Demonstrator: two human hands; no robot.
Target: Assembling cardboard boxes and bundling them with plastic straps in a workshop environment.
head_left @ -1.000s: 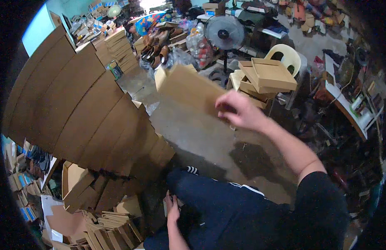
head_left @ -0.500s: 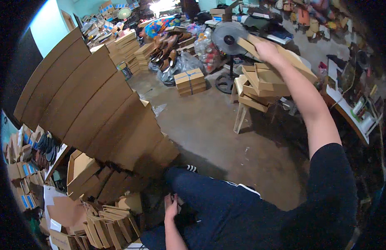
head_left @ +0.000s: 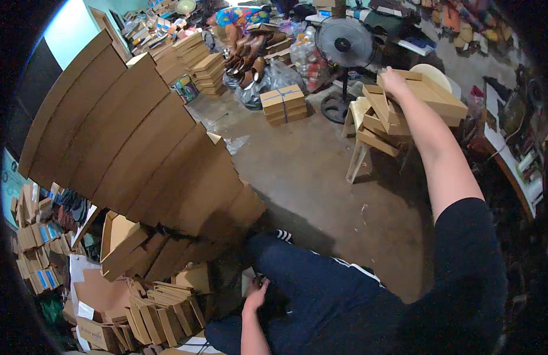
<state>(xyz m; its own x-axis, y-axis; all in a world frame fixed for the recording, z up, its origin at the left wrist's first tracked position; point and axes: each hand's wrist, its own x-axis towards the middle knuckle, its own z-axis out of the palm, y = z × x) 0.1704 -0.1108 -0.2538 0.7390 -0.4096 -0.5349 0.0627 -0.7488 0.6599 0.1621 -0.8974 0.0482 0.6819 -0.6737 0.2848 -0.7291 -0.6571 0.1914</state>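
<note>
My right hand (head_left: 394, 81) is stretched out to the far right and rests on the top brown cardboard box (head_left: 432, 92) of a stack of flat boxes (head_left: 376, 117) piled on a pale stool (head_left: 358, 155). Whether the fingers grip the box or only touch it is hard to tell. My left hand (head_left: 254, 294) is low beside my dark trouser leg (head_left: 321, 284), fingers on a small pale piece of card (head_left: 248, 278) near the floor.
Tall leaning stacks of cardboard sheets (head_left: 132, 142) fill the left. Folded boxes (head_left: 150, 313) lie at lower left. A standing fan (head_left: 344, 47), a tied bundle of boxes (head_left: 281, 103), shoes and bags crowd the back. Bare concrete floor (head_left: 309, 171) lies between.
My right arm swung from the centre out to the right, carrying a cardboard box onto the stack on the stool. The view turned slightly. The left hand stayed low by my leg.
</note>
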